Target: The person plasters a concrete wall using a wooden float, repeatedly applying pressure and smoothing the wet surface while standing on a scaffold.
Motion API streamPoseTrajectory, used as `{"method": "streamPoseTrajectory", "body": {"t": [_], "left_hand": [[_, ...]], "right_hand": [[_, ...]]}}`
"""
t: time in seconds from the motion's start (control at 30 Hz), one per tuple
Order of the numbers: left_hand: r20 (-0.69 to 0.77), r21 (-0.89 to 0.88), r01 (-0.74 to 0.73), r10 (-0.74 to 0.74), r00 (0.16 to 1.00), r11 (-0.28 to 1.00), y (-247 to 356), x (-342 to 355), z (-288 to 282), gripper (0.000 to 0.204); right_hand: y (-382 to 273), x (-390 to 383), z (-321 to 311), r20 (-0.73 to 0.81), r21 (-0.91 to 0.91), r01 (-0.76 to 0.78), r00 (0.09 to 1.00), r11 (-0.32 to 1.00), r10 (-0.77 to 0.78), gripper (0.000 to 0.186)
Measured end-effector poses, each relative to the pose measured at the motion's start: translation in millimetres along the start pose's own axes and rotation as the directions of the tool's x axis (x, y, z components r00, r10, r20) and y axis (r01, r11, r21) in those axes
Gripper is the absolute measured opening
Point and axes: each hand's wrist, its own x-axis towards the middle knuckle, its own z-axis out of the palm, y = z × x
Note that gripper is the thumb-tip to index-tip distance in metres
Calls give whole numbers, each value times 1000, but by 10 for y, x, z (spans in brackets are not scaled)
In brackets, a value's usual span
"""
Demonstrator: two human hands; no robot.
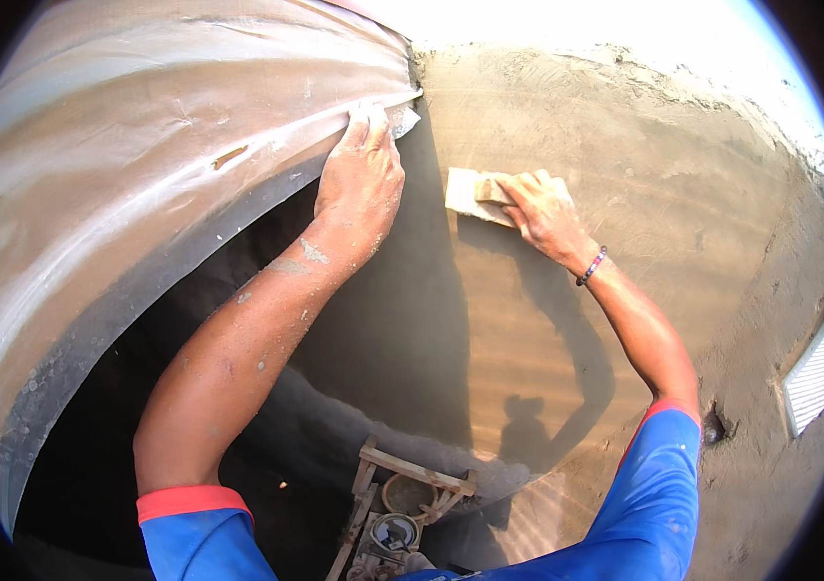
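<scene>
My left hand (362, 184) is raised at upper centre, its fingers closed on the edge of a translucent plastic sheet (141, 126). Grey smears of mortar mark that forearm. To its right, my right hand (549, 221) grips the handle of a small pale plastering float (465, 192). The float's face lies against, or very close to, the plastered wall (664, 223); the contact itself is hidden. Sunlight falls on the wall around the float, with my arm's shadow below it, while the strip nearer the sheet is in shade.
Below stands a wooden frame (422, 467) with a round basin (409, 494) and a bucket (395, 531) at it. A corrugated panel (812, 380) shows at far right, near a small hole (714, 426) in the wall. Deep shade lies under the sheet.
</scene>
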Motion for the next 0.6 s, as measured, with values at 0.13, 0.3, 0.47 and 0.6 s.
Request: {"method": "streamPoseTrajectory", "body": {"t": [0.13, 0.3, 0.47, 0.6], "left_hand": [[4, 10, -12, 11, 1000, 1000, 43, 25, -50, 53], [13, -35, 3, -3, 1000, 999, 42, 1, -44, 55], [31, -48, 18, -17, 999, 999, 26, 4, -58, 56], [-7, -52, 3, -4, 1000, 999, 64, 90, -64, 55]], "right_hand": [[1086, 455, -717, -464, 52, -330, 828, 943, 315, 47], [849, 784, -264, -439, -153, -360, 859, 920, 263, 49], [-209, -53, 424, 90, 36, 111, 990, 993, -113, 54], [5, -281, -42, 28, 89, -78, 997, 993, 75, 50]]}}
